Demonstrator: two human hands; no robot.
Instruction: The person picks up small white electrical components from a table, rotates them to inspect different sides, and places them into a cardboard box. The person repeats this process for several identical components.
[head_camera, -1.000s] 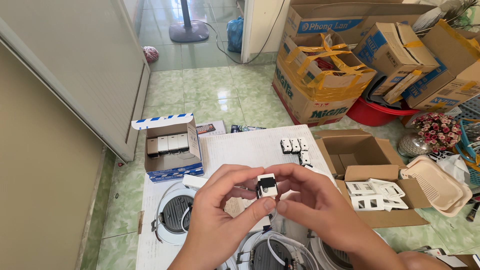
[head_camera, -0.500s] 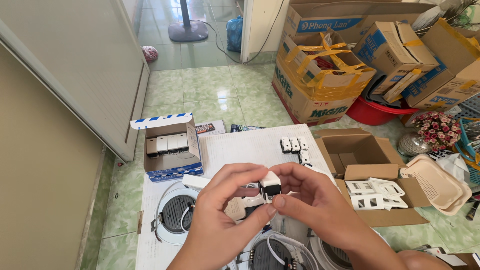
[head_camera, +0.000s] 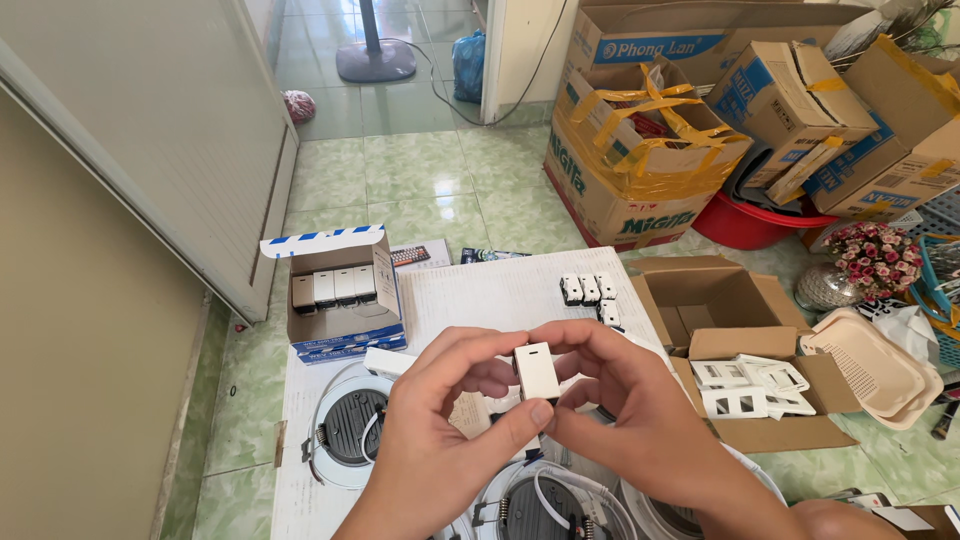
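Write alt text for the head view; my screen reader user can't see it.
Left hand and right hand together pinch a small white switch module above a white table that holds a blue box of similar modules.

Small switch module (head_camera: 536, 372) sits between both hands, above the table (head_camera: 490, 295). Open box of switch modules (head_camera: 338, 300) lies back-left; loose modules (head_camera: 590, 290) lie behind, and a cardboard box of faceplates (head_camera: 760, 390) lies right.
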